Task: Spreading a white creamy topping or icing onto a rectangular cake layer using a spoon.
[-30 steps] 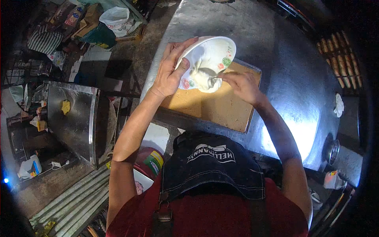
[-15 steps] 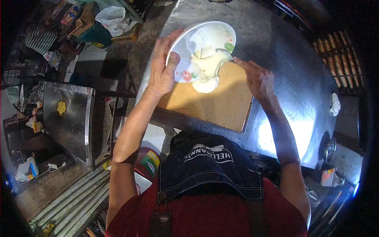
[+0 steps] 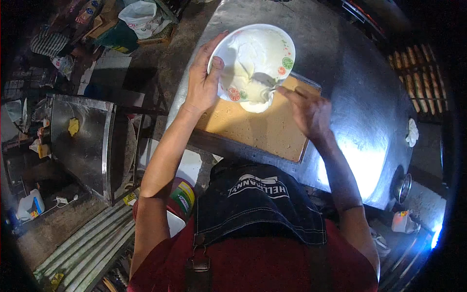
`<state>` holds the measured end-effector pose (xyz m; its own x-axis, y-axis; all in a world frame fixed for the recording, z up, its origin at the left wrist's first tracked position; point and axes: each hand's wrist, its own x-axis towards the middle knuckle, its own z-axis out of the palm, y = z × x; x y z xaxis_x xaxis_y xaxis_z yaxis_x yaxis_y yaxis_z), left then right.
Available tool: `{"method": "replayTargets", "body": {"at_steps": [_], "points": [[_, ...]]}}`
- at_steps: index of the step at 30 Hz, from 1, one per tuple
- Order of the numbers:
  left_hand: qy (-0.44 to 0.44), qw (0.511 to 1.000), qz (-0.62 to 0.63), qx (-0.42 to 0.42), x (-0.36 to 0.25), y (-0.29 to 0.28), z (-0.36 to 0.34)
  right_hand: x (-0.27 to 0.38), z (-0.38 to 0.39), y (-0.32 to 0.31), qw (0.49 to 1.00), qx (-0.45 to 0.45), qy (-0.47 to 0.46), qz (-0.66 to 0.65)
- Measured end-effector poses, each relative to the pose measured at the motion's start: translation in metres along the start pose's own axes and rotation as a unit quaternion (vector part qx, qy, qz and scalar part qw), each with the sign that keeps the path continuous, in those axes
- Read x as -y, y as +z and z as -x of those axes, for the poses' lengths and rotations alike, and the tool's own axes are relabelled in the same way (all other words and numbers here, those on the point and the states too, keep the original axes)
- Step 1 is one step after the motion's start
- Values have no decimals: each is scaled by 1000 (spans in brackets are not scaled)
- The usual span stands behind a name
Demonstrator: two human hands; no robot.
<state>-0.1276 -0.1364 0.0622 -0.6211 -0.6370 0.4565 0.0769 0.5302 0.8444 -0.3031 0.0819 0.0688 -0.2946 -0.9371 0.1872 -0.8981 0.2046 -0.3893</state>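
My left hand [image 3: 203,78] grips a tilted white bowl [image 3: 260,44] with citrus-slice decorations, fingers behind it and thumb on the rim. Thick white cream [image 3: 245,73] lies inside, and a mass of it hangs over the lower rim, above a flat golden-brown slab [image 3: 253,131] in a rectangular metal tray [image 3: 305,82]. Whether the overhanging cream touches the slab is unclear. My right hand [image 3: 309,109] is closed on a metal spoon [image 3: 270,87] at the bowl's lower right edge, with the spoon's head in the cream.
A large metal table [image 3: 350,73] holds the tray. At right are rows of long bread rolls [image 3: 421,78], a white cloth [image 3: 412,131] and a steel bowl [image 3: 403,187]. A metal cabinet [image 3: 78,146], bags [image 3: 143,19] and a bucket [image 3: 182,197] stand at left.
My left hand and the bowl have moved up toward the table's far side. My right hand went up and right, then came back down and left with the spoon.
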Motion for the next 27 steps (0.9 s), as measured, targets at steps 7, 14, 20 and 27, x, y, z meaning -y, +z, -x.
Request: {"method": "replayTargets", "body": {"at_steps": [7,14,20,27], "points": [[16,998,56,9,-8,-8,-6,-38,-16,-15,982,-82,-70,156],[17,999,43,-27,-6,-3,-1,-13,-7,44,989,-110,-75,-70],[66,997,-26,-10,5,-5,1,13,3,38,990,24,31,-139],[90,995,-40,-21,0,-13,-1,-8,-1,-6,986,-57,-62,142]]}}
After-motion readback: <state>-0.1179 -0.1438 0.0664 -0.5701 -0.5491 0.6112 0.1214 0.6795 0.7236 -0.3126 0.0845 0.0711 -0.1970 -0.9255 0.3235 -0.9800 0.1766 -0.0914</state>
